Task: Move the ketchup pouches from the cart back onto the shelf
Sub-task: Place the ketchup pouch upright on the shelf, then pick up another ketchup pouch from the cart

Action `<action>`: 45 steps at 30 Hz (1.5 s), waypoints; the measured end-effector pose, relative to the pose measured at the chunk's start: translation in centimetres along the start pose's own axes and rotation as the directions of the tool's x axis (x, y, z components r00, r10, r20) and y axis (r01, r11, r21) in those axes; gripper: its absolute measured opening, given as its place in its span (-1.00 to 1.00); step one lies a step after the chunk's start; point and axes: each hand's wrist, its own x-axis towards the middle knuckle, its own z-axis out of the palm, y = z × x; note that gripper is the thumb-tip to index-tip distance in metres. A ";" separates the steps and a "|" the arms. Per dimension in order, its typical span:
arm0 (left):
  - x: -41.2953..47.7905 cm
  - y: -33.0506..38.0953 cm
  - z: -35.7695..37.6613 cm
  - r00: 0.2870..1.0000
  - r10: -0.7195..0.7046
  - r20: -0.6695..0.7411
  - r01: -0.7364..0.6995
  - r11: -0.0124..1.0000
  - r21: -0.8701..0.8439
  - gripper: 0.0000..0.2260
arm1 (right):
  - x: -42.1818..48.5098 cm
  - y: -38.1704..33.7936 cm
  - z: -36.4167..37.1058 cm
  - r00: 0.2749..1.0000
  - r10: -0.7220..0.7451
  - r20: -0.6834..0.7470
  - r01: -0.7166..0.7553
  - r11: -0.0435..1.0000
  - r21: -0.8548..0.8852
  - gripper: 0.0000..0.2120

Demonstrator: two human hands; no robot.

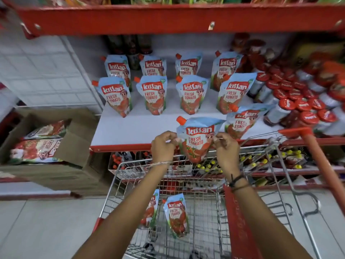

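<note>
I hold one ketchup pouch (196, 139) upright at the front edge of the white shelf (134, 128), above the cart. My left hand (163, 144) pinches its left side and my right hand (225, 146) pinches its right side. Several matching pouches (154, 94) stand in rows on the shelf, and one (240, 122) stands just right of the held pouch. Two more pouches lie in the wire cart (205, 212): one in the middle (176, 214) and one (150, 210) partly hidden behind my left forearm.
Jars with red lids (291, 98) crowd the shelf's right side. A red shelf beam (168, 17) runs overhead. An open cardboard box (46, 141) with flat pouches sits at the left. The cart's red handle (317, 156) slants at the right. Small bottles fill the lower shelf.
</note>
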 end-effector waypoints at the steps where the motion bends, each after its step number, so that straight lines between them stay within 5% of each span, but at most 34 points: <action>1: 0.8 0.6 0.0 1.000 0.003 -0.004 -0.003 1.000 0.004 -0.77 | 1.0 -0.5 0.2 1.000 -0.010 -0.024 0.011 1.000 0.003 -0.88; 8: 5.8 2.9 1.6 0.996 0.071 -0.055 -0.068 0.996 0.049 -0.99 | 5.7 -1.9 2.2 0.984 0.049 -0.170 -0.039 0.997 0.061 -0.84; 16: 7.9 0.2 2.7 1.000 -0.010 0.019 0.009 0.999 0.049 -0.88 | 6.5 0.4 3.5 0.987 0.025 -0.158 -0.029 0.999 -0.021 -0.84; 24: 8.3 -1.7 3.5 0.997 -0.002 0.079 -0.009 0.990 0.142 -0.98 | 6.4 2.7 4.4 0.989 0.065 -0.131 -0.076 0.994 -0.079 -0.85; 37: 2.1 -5.0 2.2 0.987 0.121 -0.106 -0.124 0.992 -0.018 -0.83 | -0.7 4.7 4.0 0.992 0.054 -0.110 -0.044 0.995 0.094 -0.79; 42: -2.1 -12.7 1.4 0.997 -0.072 0.005 0.071 0.995 0.071 -0.80 | -7.2 10.0 6.0 0.974 0.203 0.097 -0.208 0.977 0.042 -0.78; 45: -4.3 -17.3 1.0 0.967 -0.248 0.061 0.236 0.959 0.158 -0.84 | -9.7 14.8 7.5 0.896 0.390 0.213 -0.387 0.920 -0.061 -0.81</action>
